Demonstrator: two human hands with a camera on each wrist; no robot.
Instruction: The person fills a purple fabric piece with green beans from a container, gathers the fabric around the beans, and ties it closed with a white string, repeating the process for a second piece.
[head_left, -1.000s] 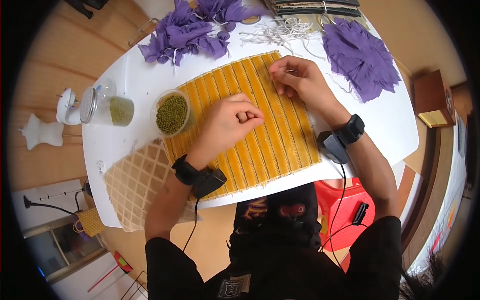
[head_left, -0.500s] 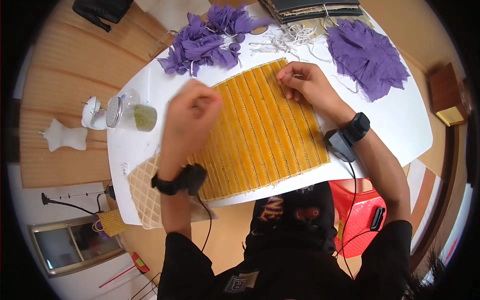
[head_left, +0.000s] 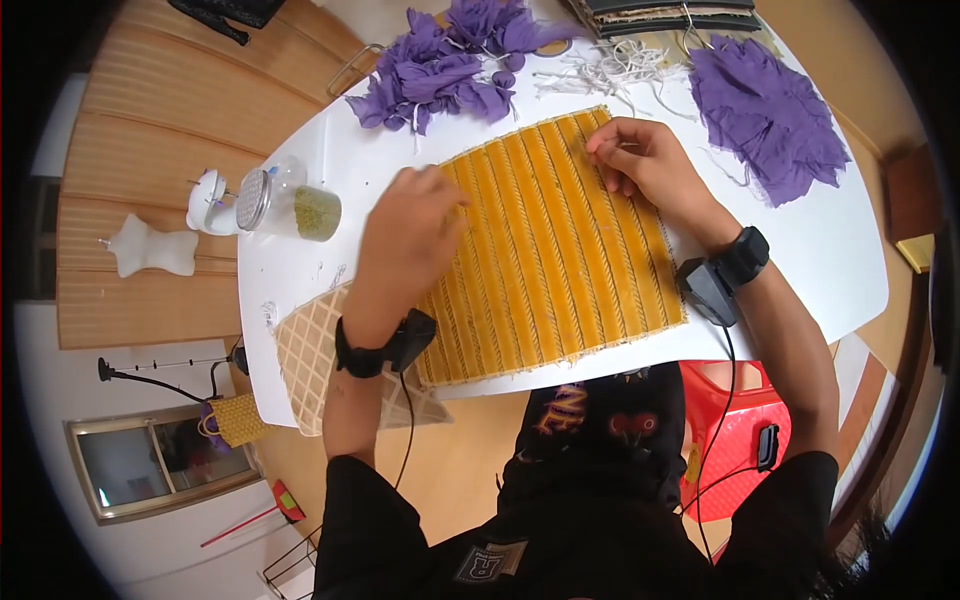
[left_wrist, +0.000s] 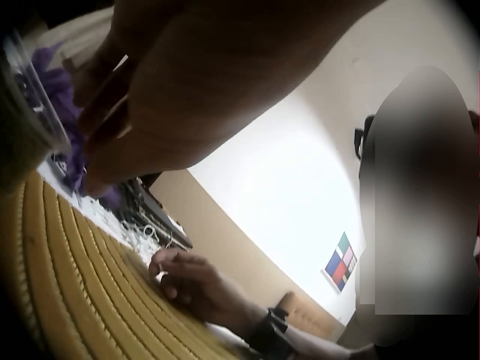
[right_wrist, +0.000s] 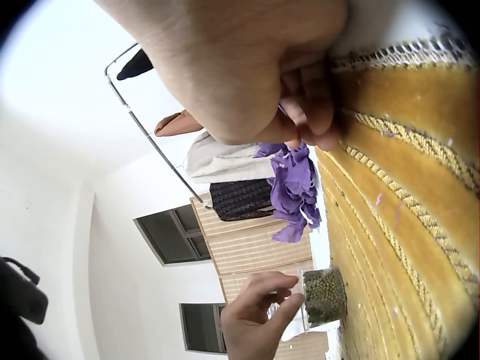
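A yellow ribbed cloth (head_left: 550, 250) lies on the white table. My left hand (head_left: 412, 235) is above its left edge, fingers loosely bent. In the right wrist view, that left hand (right_wrist: 259, 315) is beside a clear tub of green beans (right_wrist: 325, 296), thumb and forefinger apart; the hand hides the tub in the head view. The tub's rim (left_wrist: 41, 97) shows near the fingers in the left wrist view. My right hand (head_left: 655, 170) is at the cloth's upper right edge, fingers loosely curled close to its surface. Nothing is visibly held.
Purple cloth pieces (head_left: 440, 80) and a purple ruffled piece (head_left: 765, 115) lie at the back, with white cords (head_left: 615, 70) between them. A lidded jar (head_left: 316, 213) stands at left. Lattice-patterned cloth (head_left: 315, 370) is at the front left; dark folders (head_left: 670, 20) lie behind.
My left hand has moved left from over the middle of the yellow cloth to the tub, and its fingers have loosened. The right hand keeps its pose. The head view has shifted.
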